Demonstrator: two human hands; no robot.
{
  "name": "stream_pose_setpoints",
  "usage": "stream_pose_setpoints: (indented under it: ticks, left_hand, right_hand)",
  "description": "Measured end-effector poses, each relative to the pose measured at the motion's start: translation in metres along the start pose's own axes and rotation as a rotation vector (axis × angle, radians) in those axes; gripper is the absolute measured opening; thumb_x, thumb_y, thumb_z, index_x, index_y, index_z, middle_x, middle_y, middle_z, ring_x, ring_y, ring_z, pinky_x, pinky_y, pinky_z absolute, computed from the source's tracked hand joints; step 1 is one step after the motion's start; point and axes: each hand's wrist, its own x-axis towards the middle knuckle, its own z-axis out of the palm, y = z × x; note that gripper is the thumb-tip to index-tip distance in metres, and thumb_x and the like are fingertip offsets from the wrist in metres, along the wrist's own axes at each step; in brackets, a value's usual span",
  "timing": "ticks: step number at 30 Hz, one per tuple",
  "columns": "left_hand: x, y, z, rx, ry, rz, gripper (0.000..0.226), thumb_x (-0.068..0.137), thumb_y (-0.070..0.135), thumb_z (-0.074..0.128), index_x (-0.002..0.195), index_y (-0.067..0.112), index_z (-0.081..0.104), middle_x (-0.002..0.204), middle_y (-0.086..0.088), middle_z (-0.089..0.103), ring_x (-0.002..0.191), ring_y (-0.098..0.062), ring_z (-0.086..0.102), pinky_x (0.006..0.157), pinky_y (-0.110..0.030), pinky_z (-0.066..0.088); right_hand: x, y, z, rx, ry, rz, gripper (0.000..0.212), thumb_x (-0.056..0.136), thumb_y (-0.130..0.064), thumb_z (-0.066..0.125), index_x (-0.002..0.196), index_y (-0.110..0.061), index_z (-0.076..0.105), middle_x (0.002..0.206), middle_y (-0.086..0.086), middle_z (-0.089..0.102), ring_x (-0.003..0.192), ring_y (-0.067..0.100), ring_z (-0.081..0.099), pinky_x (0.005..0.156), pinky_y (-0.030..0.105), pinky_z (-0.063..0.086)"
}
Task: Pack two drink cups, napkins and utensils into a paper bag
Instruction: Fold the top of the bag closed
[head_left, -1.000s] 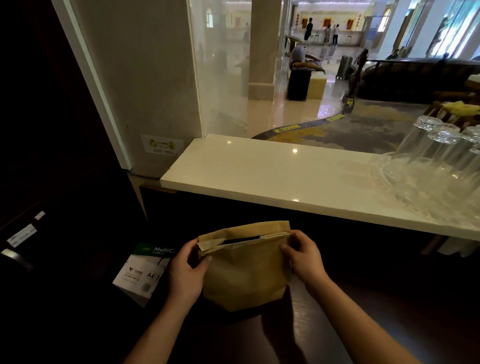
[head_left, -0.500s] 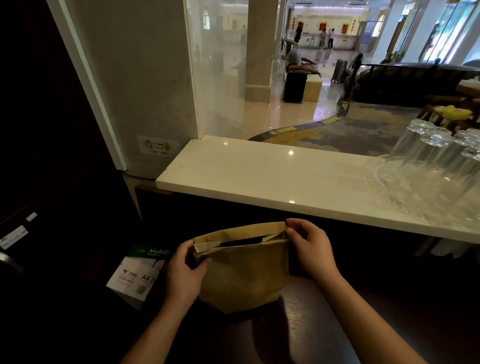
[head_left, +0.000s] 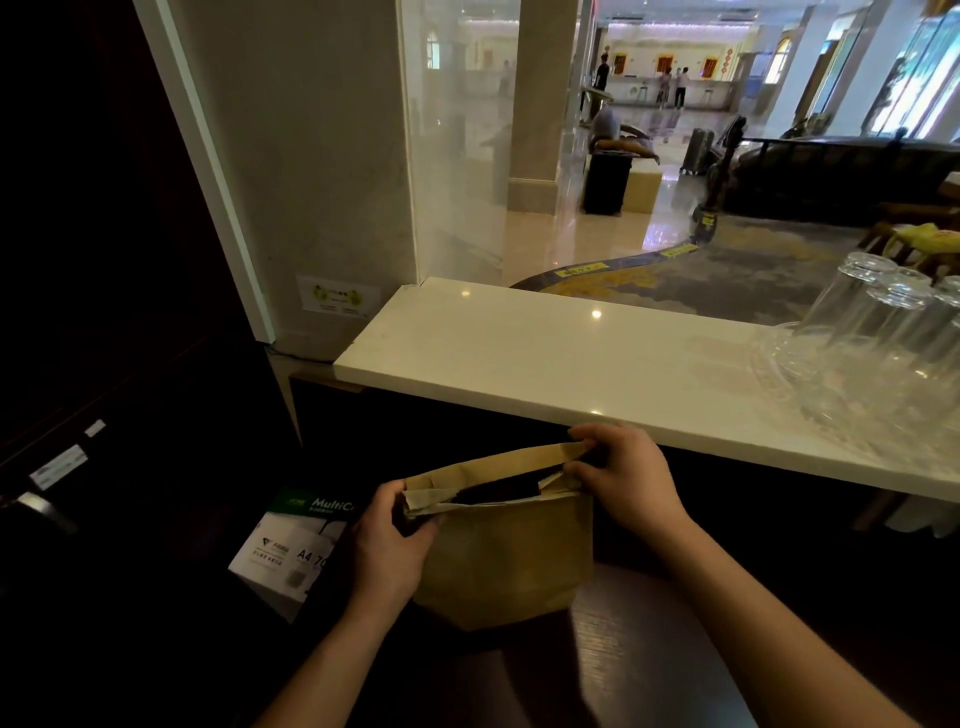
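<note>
Paper bag (head_left: 504, 561): left hand (head_left: 387, 545) and right hand (head_left: 628, 475) pinch its rim.

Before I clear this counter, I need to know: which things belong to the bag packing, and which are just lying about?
In the job: paper bag; left hand gripping its left top corner; right hand pinching its right top edge.
Lying about: upturned clear glasses on the white counter; A4 paper pack beside the bag.

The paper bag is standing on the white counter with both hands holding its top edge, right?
No. In the head view the paper bag stands on the dark surface below the white counter; left hand and right hand do hold its top edge.
</note>
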Motion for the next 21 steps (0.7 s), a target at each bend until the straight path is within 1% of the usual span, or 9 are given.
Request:
stream_pose_setpoints:
  ticks: [2, 3, 5, 7, 9, 12, 14, 17, 21]
  left_hand:
    - [0.001, 0.002, 0.0, 0.008, 0.007, 0.0, 0.046, 0.075, 0.02, 0.083, 0.114, 0.026, 0.059, 0.105, 0.006, 0.063, 0.098, -0.012, 0.057, 0.071, -0.019, 0.042]
    - [0.002, 0.003, -0.001, 0.013, 0.009, -0.002, 0.046, 0.075, 0.02, 0.083, 0.114, 0.026, 0.059, 0.104, 0.007, 0.063, 0.097, -0.012, 0.057, 0.071, -0.019, 0.042]
    - [0.002, 0.004, -0.002, 0.009, 0.001, -0.011, 0.046, 0.075, 0.021, 0.083, 0.113, 0.029, 0.059, 0.103, 0.009, 0.063, 0.096, -0.011, 0.058, 0.073, -0.026, 0.048]
    - [0.002, 0.005, -0.003, 0.004, -0.001, -0.024, 0.046, 0.074, 0.021, 0.083, 0.11, 0.033, 0.058, 0.101, 0.011, 0.063, 0.094, -0.011, 0.059, 0.074, -0.032, 0.052]
    - [0.002, 0.006, -0.005, 0.008, -0.002, -0.022, 0.046, 0.073, 0.022, 0.084, 0.105, 0.04, 0.056, 0.099, 0.014, 0.063, 0.092, -0.007, 0.059, 0.072, -0.032, 0.052]
    - [0.003, 0.007, -0.006, -0.023, -0.027, -0.016, 0.044, 0.075, 0.018, 0.083, 0.1, 0.044, 0.057, 0.098, 0.013, 0.066, 0.093, -0.002, 0.061, 0.071, -0.028, 0.052]
    - [0.004, 0.007, -0.005, -0.033, -0.03, -0.025, 0.04, 0.076, 0.015, 0.081, 0.102, 0.038, 0.06, 0.099, 0.011, 0.067, 0.094, -0.006, 0.062, 0.073, -0.031, 0.054]
    - [0.003, 0.009, -0.005, -0.033, -0.02, -0.031, 0.037, 0.078, 0.014, 0.079, 0.106, 0.031, 0.062, 0.101, 0.008, 0.067, 0.095, -0.01, 0.063, 0.076, -0.036, 0.057]
    - [0.002, 0.012, -0.002, -0.008, -0.02, -0.029, 0.038, 0.079, 0.016, 0.079, 0.11, 0.031, 0.061, 0.104, 0.007, 0.066, 0.097, -0.01, 0.06, 0.078, -0.033, 0.054]
  right_hand:
    - [0.009, -0.004, -0.002, -0.173, -0.018, -0.108, 0.035, 0.079, -0.023, 0.078, 0.114, -0.025, 0.071, 0.094, -0.005, 0.058, 0.095, 0.019, 0.056, 0.073, 0.028, 0.045]
    - [0.013, -0.006, -0.002, -0.226, -0.008, -0.165, 0.028, 0.081, -0.023, 0.076, 0.109, -0.023, 0.073, 0.092, -0.003, 0.057, 0.094, 0.021, 0.055, 0.072, 0.029, 0.044]
    - [0.019, -0.007, -0.004, -0.307, 0.017, -0.288, 0.012, 0.085, -0.024, 0.073, 0.096, -0.022, 0.076, 0.091, -0.001, 0.058, 0.088, 0.022, 0.055, 0.068, 0.031, 0.047]
    - [0.024, -0.007, -0.006, -0.305, -0.008, -0.346, 0.008, 0.088, -0.025, 0.068, 0.09, -0.02, 0.074, 0.094, -0.004, 0.062, 0.087, 0.019, 0.056, 0.069, 0.033, 0.051]
    - [0.028, -0.009, -0.008, -0.223, -0.085, -0.271, 0.011, 0.092, -0.028, 0.062, 0.09, -0.022, 0.07, 0.089, -0.008, 0.066, 0.084, 0.016, 0.061, 0.069, 0.034, 0.053]
    - [0.035, -0.014, -0.007, -0.099, -0.2, -0.076, 0.013, 0.095, -0.032, 0.057, 0.09, -0.022, 0.065, 0.079, -0.006, 0.069, 0.075, 0.016, 0.065, 0.068, 0.038, 0.056]
    - [0.036, -0.016, -0.004, -0.185, -0.214, -0.08, 0.016, 0.096, -0.036, 0.054, 0.098, -0.023, 0.064, 0.086, -0.004, 0.069, 0.079, 0.017, 0.064, 0.07, 0.038, 0.056]
    - [0.033, -0.021, 0.005, -0.464, -0.155, -0.346, 0.03, 0.09, -0.042, 0.059, 0.116, -0.026, 0.061, 0.103, -0.006, 0.066, 0.096, 0.017, 0.056, 0.071, 0.035, 0.054]
    - [0.032, -0.044, 0.017, -0.476, -0.196, -0.574, 0.03, 0.09, -0.044, 0.059, 0.115, -0.031, 0.065, 0.105, -0.008, 0.068, 0.098, 0.017, 0.057, 0.067, 0.032, 0.053]
